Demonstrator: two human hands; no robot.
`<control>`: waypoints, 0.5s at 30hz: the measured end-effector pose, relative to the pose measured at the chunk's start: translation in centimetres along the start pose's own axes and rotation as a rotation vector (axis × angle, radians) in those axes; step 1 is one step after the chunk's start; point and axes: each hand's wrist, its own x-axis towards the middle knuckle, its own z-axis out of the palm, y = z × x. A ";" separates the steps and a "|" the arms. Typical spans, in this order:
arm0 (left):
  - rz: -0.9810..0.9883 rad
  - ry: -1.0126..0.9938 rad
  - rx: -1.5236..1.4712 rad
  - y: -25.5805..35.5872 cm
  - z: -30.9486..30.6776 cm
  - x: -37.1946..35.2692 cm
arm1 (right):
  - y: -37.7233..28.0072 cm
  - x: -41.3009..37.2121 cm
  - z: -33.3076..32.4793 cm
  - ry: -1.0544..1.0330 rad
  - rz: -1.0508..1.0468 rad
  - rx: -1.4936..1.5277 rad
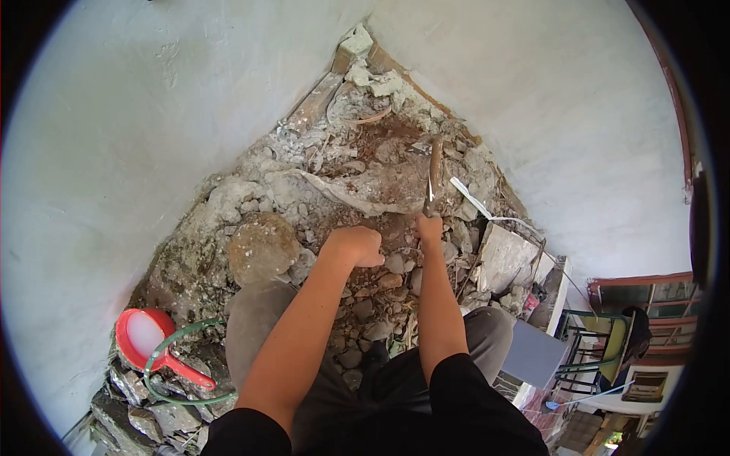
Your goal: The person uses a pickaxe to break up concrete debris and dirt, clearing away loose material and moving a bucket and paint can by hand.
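My right hand (429, 226) is wrapped around the near end of what looks like a rusty machete (434, 171), a long brown blade pointing away from me. It is held above the dirt and stones in the corner. Over the rubble to its left is my left hand (357, 247), closed with fingers curled under; what it holds, if anything, is hidden. A large rounded stone (263, 248) lies left of my left hand. Small stones (390, 281) and loose soil (395, 178) lie under and beyond both hands.
Two pale walls (137, 137) meet ahead. A red dipper (146, 334) and a green hose (152, 376) lie at left on broken rocks. At right are a white strip (471, 197), a concrete slab (506, 258), a grey board (534, 353) and green chairs (601, 346).
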 end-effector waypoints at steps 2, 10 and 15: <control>0.007 -0.018 0.006 0.1 -0.2 0.3 | -1.1 -0.3 -1.2 -0.029 -0.049 0.025; 0.019 -0.040 0.006 0.5 -0.3 0.4 | -3.7 -0.6 -3.7 -0.071 -0.124 0.006; 0.052 -0.026 0.012 0.2 0.2 1.7 | -6.0 0.5 -5.4 0.180 -0.335 -0.085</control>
